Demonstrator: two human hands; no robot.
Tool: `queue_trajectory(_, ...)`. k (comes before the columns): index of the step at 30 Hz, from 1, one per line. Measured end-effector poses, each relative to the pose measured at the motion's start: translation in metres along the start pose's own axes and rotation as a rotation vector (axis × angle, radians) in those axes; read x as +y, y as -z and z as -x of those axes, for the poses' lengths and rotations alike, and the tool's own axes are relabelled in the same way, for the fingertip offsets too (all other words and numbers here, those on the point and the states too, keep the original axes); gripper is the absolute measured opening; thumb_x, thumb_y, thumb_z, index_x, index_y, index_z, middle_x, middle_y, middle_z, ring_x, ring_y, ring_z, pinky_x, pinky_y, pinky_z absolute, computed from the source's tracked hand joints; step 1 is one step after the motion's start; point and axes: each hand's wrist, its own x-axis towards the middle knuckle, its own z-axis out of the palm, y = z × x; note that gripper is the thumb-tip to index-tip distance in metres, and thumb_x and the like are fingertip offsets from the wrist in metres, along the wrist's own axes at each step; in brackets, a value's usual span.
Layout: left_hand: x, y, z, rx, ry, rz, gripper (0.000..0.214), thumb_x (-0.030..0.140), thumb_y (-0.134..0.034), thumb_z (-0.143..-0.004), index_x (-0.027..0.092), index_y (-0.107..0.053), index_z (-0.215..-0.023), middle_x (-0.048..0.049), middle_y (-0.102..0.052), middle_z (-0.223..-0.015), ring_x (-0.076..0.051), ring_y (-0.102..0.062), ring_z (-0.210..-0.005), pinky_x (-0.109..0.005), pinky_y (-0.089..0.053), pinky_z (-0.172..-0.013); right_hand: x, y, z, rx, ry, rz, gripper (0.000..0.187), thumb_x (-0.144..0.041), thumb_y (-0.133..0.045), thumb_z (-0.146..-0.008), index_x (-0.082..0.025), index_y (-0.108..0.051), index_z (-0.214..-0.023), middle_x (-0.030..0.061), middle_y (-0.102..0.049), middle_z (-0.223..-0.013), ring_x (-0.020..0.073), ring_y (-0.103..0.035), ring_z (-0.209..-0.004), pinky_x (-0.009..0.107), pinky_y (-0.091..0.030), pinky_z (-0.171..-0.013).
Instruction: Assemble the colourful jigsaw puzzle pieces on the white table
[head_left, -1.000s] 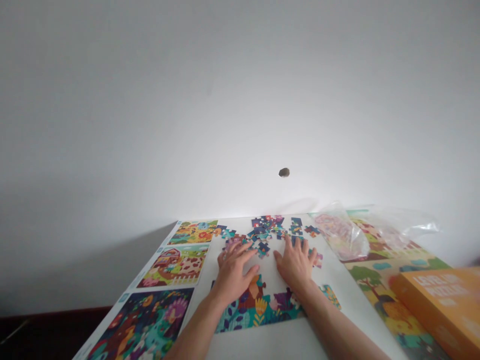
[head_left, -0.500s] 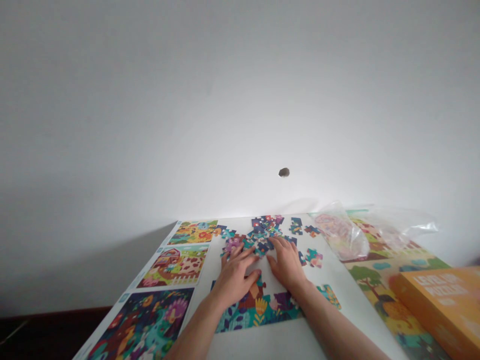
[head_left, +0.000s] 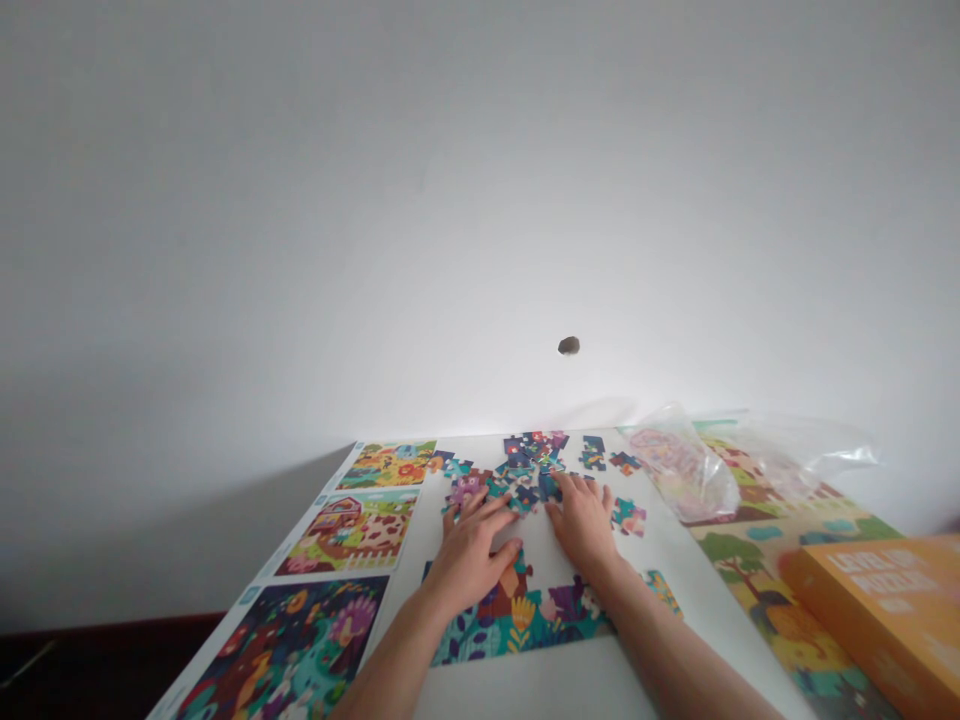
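My left hand (head_left: 474, 547) lies palm down with its fingers spread, the fingertips at the near edge of a heap of loose jigsaw pieces (head_left: 529, 460). To its right, my right hand (head_left: 583, 520) also rests with outstretched fingers on the heap's right side, covering some pieces. Between and below my wrists is a joined puzzle section (head_left: 487, 635) with a yellow flower and dark leaves; my forearms hide parts of it. A loose teal and pink piece (head_left: 628, 517) lies just right of my right hand, and an orange and blue one (head_left: 624, 462) farther back.
A printed sheet with several pictures (head_left: 352, 530) runs along the table's left side. On the right are a clear plastic bag (head_left: 694, 470), a colourful farm-and-tree picture (head_left: 739, 565) and an orange puzzle box (head_left: 892, 600). Behind the table rises a white wall (head_left: 480, 220) with a small hole (head_left: 568, 345).
My right hand has slid a little to the right over the heap, uncovering pieces near its middle. My left hand stays in place.
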Motion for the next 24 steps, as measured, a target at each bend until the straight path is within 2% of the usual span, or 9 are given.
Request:
queue_trajectory(8, 0.001, 0.001, 0.0, -0.004, 0.008, -0.005, 0.033, 0.035, -0.057, -0.086, 0.033, -0.066, -0.117, 0.0006, -0.054, -0.141, -0.029, -0.037, -0.138, -0.053, -0.029, -0.113, 0.001, 0.002, 0.0, -0.019, -0.03, 0.051, 0.039, -0.02, -0.057, -0.088, -0.026, -0.056, -0.126, 0.0077, -0.065, -0.116, 0.0297, -0.05, -0.116, 0.053, -0.018, -0.107)
queue_trajectory(15, 0.002, 0.002, 0.0, -0.004, 0.019, -0.012, 0.033, 0.034, -0.057, -0.086, 0.032, -0.065, -0.118, -0.0005, -0.055, -0.14, -0.031, -0.036, -0.138, -0.056, -0.026, -0.113, 0.002, -0.001, -0.001, 0.009, -0.066, 0.051, 0.03, -0.017, -0.047, -0.093, -0.022, -0.056, -0.121, 0.01, -0.064, -0.11, 0.0283, -0.055, -0.109, 0.053, -0.021, -0.106)
queue_trajectory(19, 0.001, 0.0, 0.0, 0.01, 0.027, -0.003, 0.041, 0.032, -0.059, -0.084, 0.031, -0.06, -0.126, -0.0024, -0.055, -0.14, -0.031, -0.036, -0.138, -0.054, -0.027, -0.113, 0.004, -0.007, -0.004, 0.01, -0.012, -0.088, 0.031, -0.011, -0.043, -0.09, -0.022, -0.057, -0.115, 0.0089, -0.063, -0.11, 0.0237, -0.057, -0.105, 0.043, -0.03, -0.102)
queue_trajectory(24, -0.002, -0.005, -0.001, 0.049, 0.071, 0.007, 0.056, 0.03, -0.062, -0.081, 0.028, -0.05, -0.136, -0.0072, -0.056, -0.138, -0.031, -0.036, -0.138, -0.055, -0.026, -0.112, 0.002, -0.005, -0.004, 0.088, 0.122, -0.357, 0.026, -0.006, -0.046, -0.081, -0.019, -0.058, -0.1, 0.0078, -0.061, -0.099, 0.02, -0.059, -0.089, 0.029, -0.044, -0.083)
